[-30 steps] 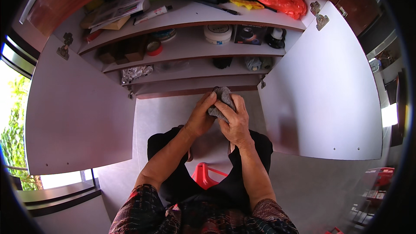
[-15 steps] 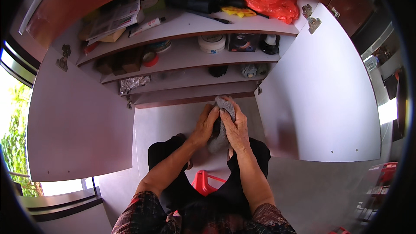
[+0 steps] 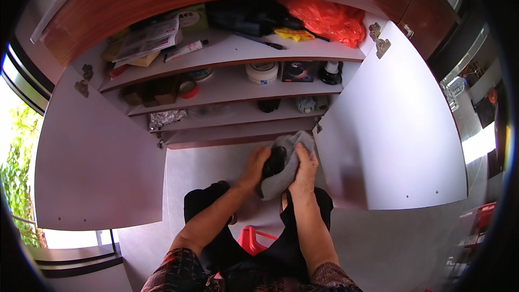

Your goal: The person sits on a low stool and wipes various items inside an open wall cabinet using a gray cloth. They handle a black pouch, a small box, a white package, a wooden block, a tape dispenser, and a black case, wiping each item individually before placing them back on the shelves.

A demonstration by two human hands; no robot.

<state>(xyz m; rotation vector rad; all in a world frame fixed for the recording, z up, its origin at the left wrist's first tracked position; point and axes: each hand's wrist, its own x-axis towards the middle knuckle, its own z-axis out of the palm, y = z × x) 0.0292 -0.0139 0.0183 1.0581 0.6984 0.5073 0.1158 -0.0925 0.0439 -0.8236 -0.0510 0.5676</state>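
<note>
Grey cloth around black object, two-handed hold before open cabinet

Grey cloth (image 3: 284,184) held up between both hands, above the gap between the knees, just on the near side of the cabinet base. Black object (image 3: 274,161) set in the cloth's fold, dark face toward the left; exact kind impossible to tell. Left hand (image 3: 254,167) closed on the object's left side, blurred, underside of fingers hidden. Right hand (image 3: 305,166) gripping the cloth from the right, thumb on top, bunched fabric pressed inward. Probably held from both sides to steady the object and keep loose fabric from slipping off. Kept low and central, likely for easy reach while seated.

Cabinet doors swung wide: left door (image 3: 100,162) and right door (image 3: 400,130), leaving shelves in full view. On the top shelf (image 3: 238,50), from left: papers (image 3: 148,40), white tube (image 3: 184,50), yellow item (image 3: 294,34), red plastic bag (image 3: 330,19). One shelf down: tape roll (image 3: 188,90), white tub (image 3: 262,73), dark box (image 3: 298,71), black bottle (image 3: 331,74), spaced along the board, likely for easy picking. Below, crumpled foil (image 3: 167,119) at left.

Smooth grey floor (image 3: 378,243) underneath. Red stool (image 3: 251,240) partly visible between the legs. Bright window (image 3: 19,167) at far left, greenery outside; strong glare at far right.
</note>
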